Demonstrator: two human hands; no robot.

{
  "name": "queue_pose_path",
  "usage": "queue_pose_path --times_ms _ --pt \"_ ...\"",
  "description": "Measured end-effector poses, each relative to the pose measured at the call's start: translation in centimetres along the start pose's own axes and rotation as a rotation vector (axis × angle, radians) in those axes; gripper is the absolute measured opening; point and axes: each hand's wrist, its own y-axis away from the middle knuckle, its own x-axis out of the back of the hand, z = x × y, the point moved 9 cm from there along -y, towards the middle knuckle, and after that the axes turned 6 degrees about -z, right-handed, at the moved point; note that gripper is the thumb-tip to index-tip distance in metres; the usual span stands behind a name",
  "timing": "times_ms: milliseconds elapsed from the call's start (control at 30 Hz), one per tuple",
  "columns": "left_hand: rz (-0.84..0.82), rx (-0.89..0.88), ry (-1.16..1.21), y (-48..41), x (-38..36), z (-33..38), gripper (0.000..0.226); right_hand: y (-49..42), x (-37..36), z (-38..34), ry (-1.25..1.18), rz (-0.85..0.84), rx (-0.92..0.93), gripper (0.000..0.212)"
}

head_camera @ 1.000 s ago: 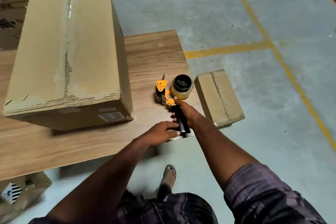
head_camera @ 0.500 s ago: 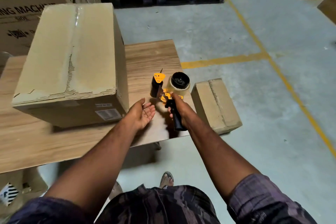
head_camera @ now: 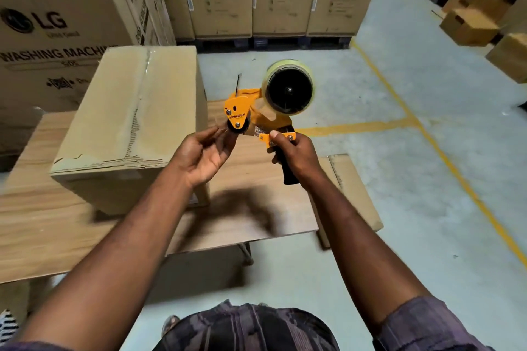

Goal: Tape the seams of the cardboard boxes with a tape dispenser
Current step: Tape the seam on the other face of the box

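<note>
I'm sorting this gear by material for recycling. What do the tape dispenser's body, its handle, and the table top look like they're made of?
The tape dispenser body looks like orange-painted sheet metal, judging by its flat plates and screws. Its handle, held in the right hand, seems to be matte black plastic or rubber. The table shows a printed-looking wood grain, probably laminate board.

head cam | faces forward-down | close above both forearms | wooden table (head_camera: 42,225) below | warehouse floor (head_camera: 399,208) beyond

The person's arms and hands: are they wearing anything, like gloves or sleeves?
No gloves: the left hand and right hand are bare, with no rings or watch in view. Both forearms are uncovered. A short, dark purplish patterned sleeve shows on the right arm.
</note>
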Motion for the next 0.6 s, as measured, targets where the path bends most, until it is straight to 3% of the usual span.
queue_pose_path --times_ms 67,167,300,400,467,600 --pt "-0.05 0.034 0.022 1.1 1.0 0.8 0.032 0.1 -0.9 -0.8 0.021 -0.01 0.029 0.024" --pt "0.004 0.033 -0.029 3.0 2.6 2.0 0.047 0.2 -3.0 -2.0 0.077 -0.024 0.049 0.032" --pt "0.097 -0.051 -0.061 5.6 4.0 4.6 0.025 -0.2 -6.4 -4.2 0.136 -0.085 0.117 0.006" --pt "0.179 -0.091 -0.115 7.3 5.6 7.0 0.008 -0.8 -8.9 -5.4 0.175 -0.137 0.145 0.015" --pt "0.236 -0.105 -0.139 8.0 7.1 8.6 0.037 -1.1 -10.7 -6.0 0.203 -0.164 0.143 0.013" --pt "0.292 -0.069 -0.272 10.1 9.4 11.1 0.02 -1.7 -14.7 -7.6 0.255 -0.207 0.173 0.02"
